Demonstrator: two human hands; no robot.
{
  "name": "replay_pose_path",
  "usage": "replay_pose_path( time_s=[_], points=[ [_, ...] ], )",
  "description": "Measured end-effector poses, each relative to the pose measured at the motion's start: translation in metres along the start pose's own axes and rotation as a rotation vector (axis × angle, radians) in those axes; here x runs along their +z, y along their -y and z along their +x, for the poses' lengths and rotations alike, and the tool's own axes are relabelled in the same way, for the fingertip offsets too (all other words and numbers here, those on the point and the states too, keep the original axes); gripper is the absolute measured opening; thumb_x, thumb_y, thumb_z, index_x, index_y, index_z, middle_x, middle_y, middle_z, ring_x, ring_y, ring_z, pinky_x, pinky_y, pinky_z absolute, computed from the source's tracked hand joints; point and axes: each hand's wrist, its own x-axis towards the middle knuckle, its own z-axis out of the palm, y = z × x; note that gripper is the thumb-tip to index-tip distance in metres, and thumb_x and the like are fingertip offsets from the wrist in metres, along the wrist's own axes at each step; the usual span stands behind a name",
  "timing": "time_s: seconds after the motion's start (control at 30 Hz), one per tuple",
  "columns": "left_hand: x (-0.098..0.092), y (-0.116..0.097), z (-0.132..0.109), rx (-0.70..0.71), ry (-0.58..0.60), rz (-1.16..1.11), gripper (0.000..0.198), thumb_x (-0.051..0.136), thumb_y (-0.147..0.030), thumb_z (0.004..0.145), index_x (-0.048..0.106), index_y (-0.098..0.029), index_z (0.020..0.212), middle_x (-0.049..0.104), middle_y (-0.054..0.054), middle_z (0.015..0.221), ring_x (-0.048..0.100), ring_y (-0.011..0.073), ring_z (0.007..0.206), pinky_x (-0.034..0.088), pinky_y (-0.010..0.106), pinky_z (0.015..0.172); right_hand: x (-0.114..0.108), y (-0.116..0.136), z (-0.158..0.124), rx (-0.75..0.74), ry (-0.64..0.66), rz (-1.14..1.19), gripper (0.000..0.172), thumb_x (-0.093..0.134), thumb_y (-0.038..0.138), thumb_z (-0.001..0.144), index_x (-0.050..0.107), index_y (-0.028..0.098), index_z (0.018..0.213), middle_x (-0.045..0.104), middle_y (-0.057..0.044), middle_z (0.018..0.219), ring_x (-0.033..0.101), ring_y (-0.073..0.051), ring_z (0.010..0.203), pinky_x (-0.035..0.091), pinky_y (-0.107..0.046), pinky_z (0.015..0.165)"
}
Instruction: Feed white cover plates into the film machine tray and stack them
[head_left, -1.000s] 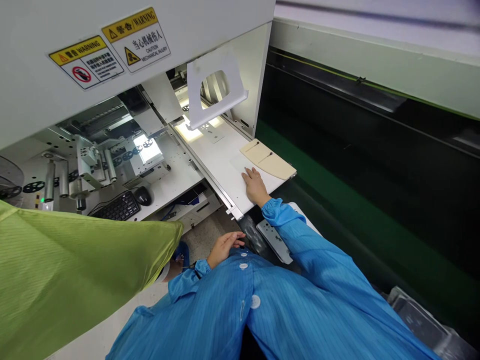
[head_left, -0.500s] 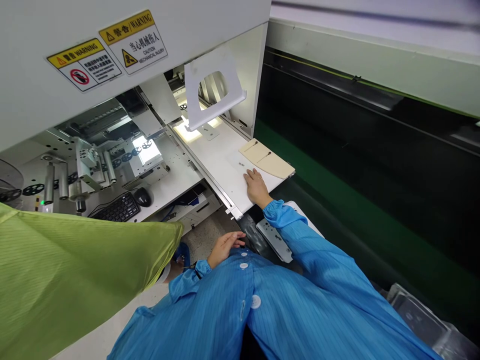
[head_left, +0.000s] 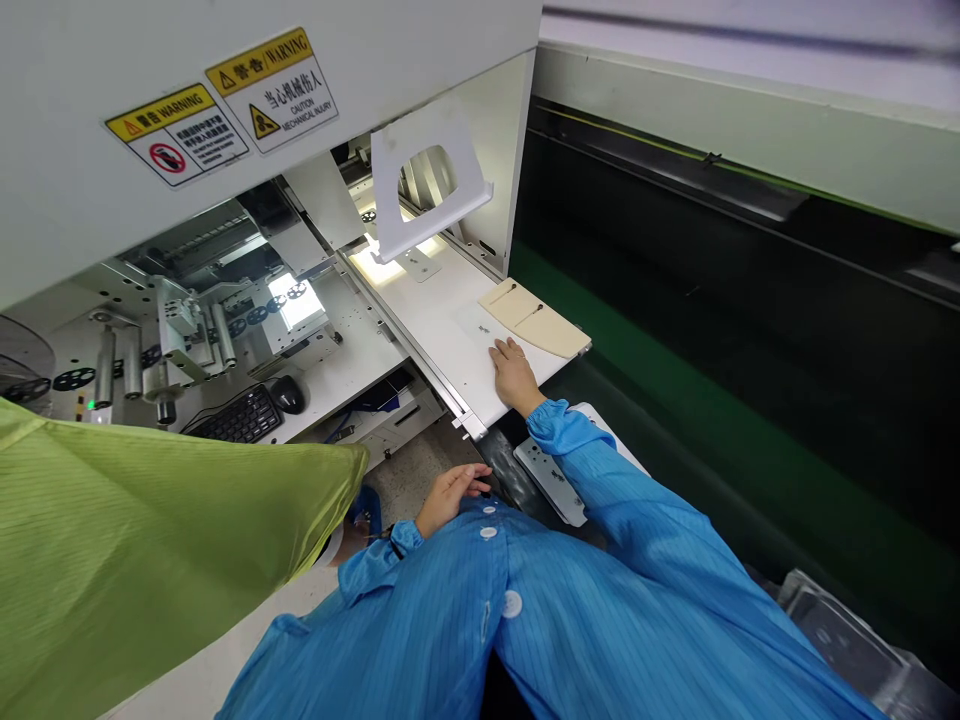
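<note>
My right hand [head_left: 514, 376] rests on the white machine table [head_left: 420, 310], fingers stretched out and slightly bent, with nothing visible gripped. Just past its fingertips is a small dark pattern [head_left: 484, 329], perhaps on a pale sheet whose edges I cannot make out. A cream-coloured board [head_left: 551, 325] with two dark pin-like pieces lies beside that hand. My left hand [head_left: 452, 494] hangs before the front of my blue coat, fingers loosely extended and holding nothing. Below my right wrist is a grey plate [head_left: 551, 484] with holes and dark marks.
Another perforated plate [head_left: 418, 264] lies deeper on the table, under a white bracket [head_left: 390, 190]. Rollers, a black keyboard [head_left: 238, 415] and a mouse [head_left: 287, 394] are at the left. A person in a green garment [head_left: 150, 540] stands close by. A dark green belt [head_left: 675, 420] runs at right.
The view has shifted very slightly. Both hands and the things around them stay in place.
</note>
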Motion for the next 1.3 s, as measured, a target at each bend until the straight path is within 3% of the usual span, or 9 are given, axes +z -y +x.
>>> replay_pose_path(
  time_s=[0.2, 0.43, 0.87, 1.13, 1.3],
  points=[
    [0.001, -0.005, -0.002, -0.002, -0.011, 0.007, 0.063, 0.057, -0.067, 0.068, 0.066, -0.013, 0.099, 0.067, 0.014, 0.11, 0.066, 0.0206, 0.085, 0.049, 0.033, 0.077, -0.005, 0.004, 0.004, 0.007, 0.004, -0.003, 0.04, 0.031, 0.012, 0.09, 0.054, 0.006, 0.123, 0.047, -0.016, 0.136, 0.031, -0.03, 0.134, 0.033, -0.05, 0.108],
    [-0.001, -0.007, -0.002, -0.01, -0.008, 0.03, 0.063, 0.056, -0.069, 0.068, 0.067, -0.014, 0.099, 0.067, 0.014, 0.11, 0.066, 0.0216, 0.087, 0.049, 0.033, 0.077, -0.013, 0.011, -0.003, -0.151, 0.019, -0.024, 0.036, 0.035, 0.018, 0.091, 0.062, 0.01, 0.114, 0.05, -0.015, 0.134, 0.033, -0.031, 0.133, 0.031, -0.051, 0.108],
    [0.001, -0.009, 0.0, -0.004, -0.005, 0.041, 0.059, 0.055, -0.065, 0.072, 0.067, -0.013, 0.099, 0.067, 0.014, 0.11, 0.066, 0.022, 0.087, 0.05, 0.034, 0.077, -0.015, 0.011, -0.005, -0.108, 0.054, 0.002, 0.037, 0.035, 0.025, 0.092, 0.061, 0.013, 0.116, 0.052, -0.013, 0.132, 0.037, -0.029, 0.129, 0.033, -0.051, 0.107],
    [0.001, -0.011, -0.001, -0.004, -0.006, 0.047, 0.064, 0.055, -0.068, 0.07, 0.066, -0.013, 0.1, 0.067, 0.015, 0.11, 0.067, 0.0218, 0.087, 0.049, 0.034, 0.078, -0.015, 0.015, -0.003, -0.096, 0.067, 0.034, 0.039, 0.036, 0.024, 0.091, 0.059, 0.007, 0.117, 0.049, -0.018, 0.133, 0.037, -0.03, 0.13, 0.033, -0.05, 0.108],
    [0.0, -0.006, 0.002, 0.003, -0.014, 0.031, 0.061, 0.057, -0.066, 0.069, 0.066, -0.014, 0.099, 0.068, 0.014, 0.108, 0.067, 0.0208, 0.085, 0.05, 0.033, 0.076, -0.031, 0.017, -0.027, -0.107, -0.036, 0.16, 0.036, 0.035, 0.026, 0.091, 0.061, 0.012, 0.112, 0.054, -0.015, 0.128, 0.043, -0.026, 0.125, 0.038, -0.049, 0.104]
  ],
)
